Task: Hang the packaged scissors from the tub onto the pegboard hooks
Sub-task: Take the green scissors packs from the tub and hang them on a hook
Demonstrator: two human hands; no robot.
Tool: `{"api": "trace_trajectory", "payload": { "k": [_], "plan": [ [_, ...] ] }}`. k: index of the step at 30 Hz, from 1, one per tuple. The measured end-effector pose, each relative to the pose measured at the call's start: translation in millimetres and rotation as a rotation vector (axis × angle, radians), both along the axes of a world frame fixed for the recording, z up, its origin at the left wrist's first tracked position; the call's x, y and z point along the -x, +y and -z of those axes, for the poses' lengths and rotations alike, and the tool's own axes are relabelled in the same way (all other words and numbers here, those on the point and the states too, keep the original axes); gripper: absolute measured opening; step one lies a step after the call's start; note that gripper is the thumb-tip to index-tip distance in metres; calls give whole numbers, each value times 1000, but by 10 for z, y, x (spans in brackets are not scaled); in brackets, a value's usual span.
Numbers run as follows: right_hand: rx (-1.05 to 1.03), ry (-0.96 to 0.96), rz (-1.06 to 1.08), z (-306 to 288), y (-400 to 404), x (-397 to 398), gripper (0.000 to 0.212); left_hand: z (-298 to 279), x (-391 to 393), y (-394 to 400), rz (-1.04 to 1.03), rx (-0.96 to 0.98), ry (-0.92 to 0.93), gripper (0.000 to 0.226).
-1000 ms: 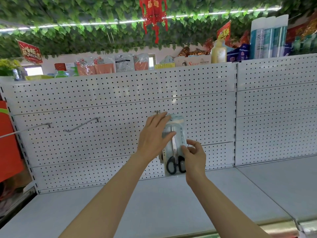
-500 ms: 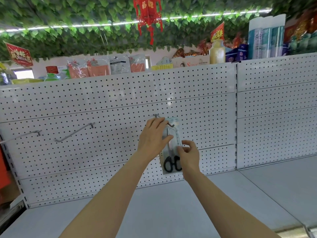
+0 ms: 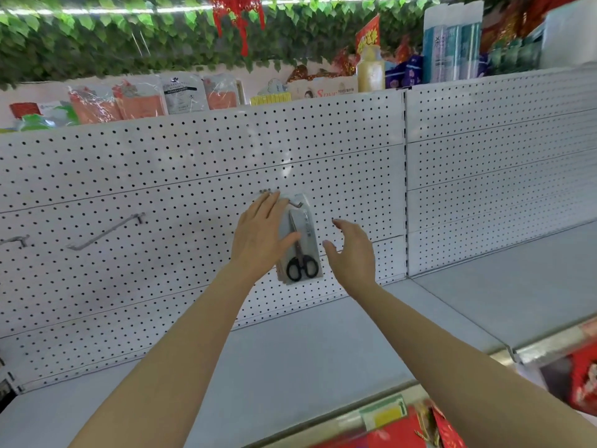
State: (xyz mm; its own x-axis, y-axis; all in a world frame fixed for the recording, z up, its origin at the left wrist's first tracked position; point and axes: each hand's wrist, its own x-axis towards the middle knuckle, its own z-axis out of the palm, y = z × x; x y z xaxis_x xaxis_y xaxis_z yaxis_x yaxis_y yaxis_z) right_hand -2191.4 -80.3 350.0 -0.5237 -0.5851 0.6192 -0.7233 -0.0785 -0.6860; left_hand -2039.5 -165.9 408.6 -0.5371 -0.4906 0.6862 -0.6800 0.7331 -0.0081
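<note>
A clear pack of black-handled scissors hangs against the white pegboard, its top on a metal hook. It looks like a small stack of packs. My left hand lies on the pack's left side, fingers reaching up toward the hook and thumb across the front. My right hand hovers just right of the pack with fingers spread, touching nothing. No tub is in view.
Two bare hooks stick out of the pegboard to the left. A grey shelf runs below the board. Red packaged goods sit at the lower right, and assorted products line the top of the board.
My right hand has let go of the pack's lower edge and drawn away to the right, opening. The left hand stays on the pack, which now hangs on the hook.
</note>
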Motion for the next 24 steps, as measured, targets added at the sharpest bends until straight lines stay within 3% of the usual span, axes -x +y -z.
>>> {"api": "trace_trajectory", "payload": {
  "k": [5,12,17,24],
  "plan": [
    [56,356,176,-106,708,238,48,-9,20,555,53,105,30,74],
    [119,638,388,12,1813,812,48,309,659,1555,264,160,76,65],
    [-66,647,484,612,2647,1467,50,1023,1470,2309,401,58,14,61],
    [-469,468,570,2033,3774,2374,49,2491,2543,3282,508,-139,-198,61]
  ]
}}
